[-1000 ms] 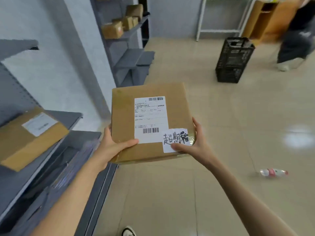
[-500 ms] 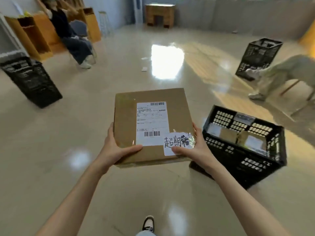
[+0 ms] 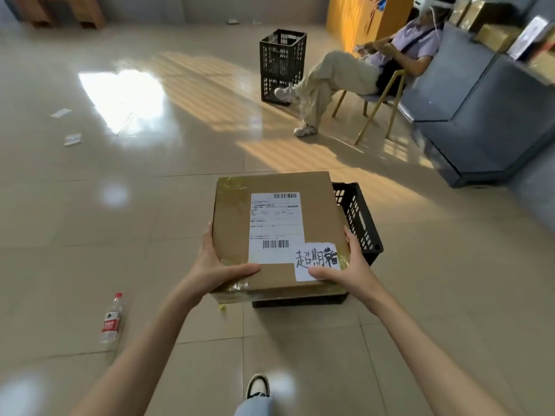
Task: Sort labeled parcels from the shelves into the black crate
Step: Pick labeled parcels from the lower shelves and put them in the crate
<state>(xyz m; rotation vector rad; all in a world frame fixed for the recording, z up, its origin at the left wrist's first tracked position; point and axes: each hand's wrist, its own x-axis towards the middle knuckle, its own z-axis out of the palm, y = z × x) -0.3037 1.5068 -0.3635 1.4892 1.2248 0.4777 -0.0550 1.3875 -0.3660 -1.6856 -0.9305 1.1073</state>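
I have the box [image 3: 279,232] in both hands: my left hand [image 3: 217,270] grips its near left corner with the thumb laid across the top, and my right hand [image 3: 345,270] grips the near right corner, thumb on the white handwritten sticker [image 3: 316,261]. The box is flat, printed label [image 3: 274,228] up, held over the black crate [image 3: 357,219] on the floor, which it mostly covers. I can't see inside the crate from here, so I can't say what is already sorted. This parcel is off the shelf and carried over, but not yet in; lowering it and letting go is what's left for it. A water bottle [image 3: 111,318] lies on the floor to my left, and a second crate [image 3: 282,66] stands near a seated person [image 3: 360,67].
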